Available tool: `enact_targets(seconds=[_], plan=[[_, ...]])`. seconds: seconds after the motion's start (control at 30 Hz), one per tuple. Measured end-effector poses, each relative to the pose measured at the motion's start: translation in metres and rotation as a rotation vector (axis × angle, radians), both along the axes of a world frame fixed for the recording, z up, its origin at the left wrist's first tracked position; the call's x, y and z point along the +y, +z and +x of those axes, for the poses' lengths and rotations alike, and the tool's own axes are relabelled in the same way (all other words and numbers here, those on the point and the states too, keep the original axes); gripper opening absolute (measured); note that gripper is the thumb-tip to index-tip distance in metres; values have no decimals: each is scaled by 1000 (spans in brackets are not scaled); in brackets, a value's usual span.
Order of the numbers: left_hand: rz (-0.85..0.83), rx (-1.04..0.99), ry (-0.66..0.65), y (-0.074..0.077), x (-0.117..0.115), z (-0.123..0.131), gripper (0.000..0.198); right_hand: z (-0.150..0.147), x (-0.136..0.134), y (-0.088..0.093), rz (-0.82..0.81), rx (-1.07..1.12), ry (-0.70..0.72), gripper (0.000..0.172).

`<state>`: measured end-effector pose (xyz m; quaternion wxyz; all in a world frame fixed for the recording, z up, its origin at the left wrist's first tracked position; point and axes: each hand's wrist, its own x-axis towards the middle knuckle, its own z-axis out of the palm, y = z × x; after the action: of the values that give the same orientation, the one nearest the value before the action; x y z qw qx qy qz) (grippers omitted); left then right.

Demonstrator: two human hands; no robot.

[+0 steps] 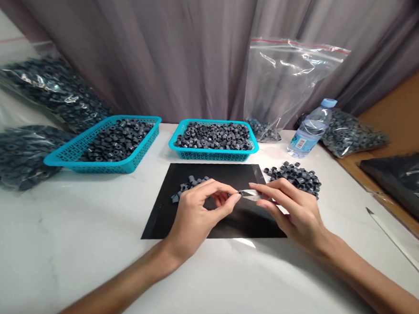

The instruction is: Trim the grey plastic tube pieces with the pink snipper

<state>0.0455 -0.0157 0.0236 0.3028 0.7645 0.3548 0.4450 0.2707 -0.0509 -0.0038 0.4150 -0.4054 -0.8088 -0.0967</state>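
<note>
Over the black mat [232,225], my left hand [199,210] pinches a small dark grey plastic ring [239,193] between thumb and fingertips. My right hand [291,204] is closed on a thin, shiny blade [250,193], whose tip meets or nearly meets the ring. The fingers cover the blade's rear part. Behind my left hand, a small heap of grey plastic pieces [188,185] lies on the mat, partly hidden by the hand. A larger pile of grey rings [297,175] is just beyond my right hand, on the white table [95,260].
Two blue baskets [131,165] [212,154] full of grey pieces stand at the back. Clear bags of pieces [54,91] are at left. A zip bag [276,80], a water bottle [311,128] and another filled bag [353,130] stand back right. A long pointed strip [398,244] lies at right.
</note>
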Motion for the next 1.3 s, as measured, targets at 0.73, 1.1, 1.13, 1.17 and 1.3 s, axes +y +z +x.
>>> enact_targets(seconds=[0.73, 1.1, 1.13, 1.17, 1.3], plan=[[166, -64, -108, 6, -1, -5, 6, -5, -8, 9, 252, -27, -36, 48], [194, -69, -115, 5, -3, -6, 5, -2, -8, 6, 264, -42, -62, 54], [201, -68, -116, 6, -3, -6, 5, -2, -9, 6, 262, -42, -67, 54], [207, -67, -119, 6, -3, -6, 5, -2, -9, 7, 260, -42, -71, 54], [225, -71, -141, 6, -2, -5, 7, -1, -9, 7, 259, -51, -66, 56]])
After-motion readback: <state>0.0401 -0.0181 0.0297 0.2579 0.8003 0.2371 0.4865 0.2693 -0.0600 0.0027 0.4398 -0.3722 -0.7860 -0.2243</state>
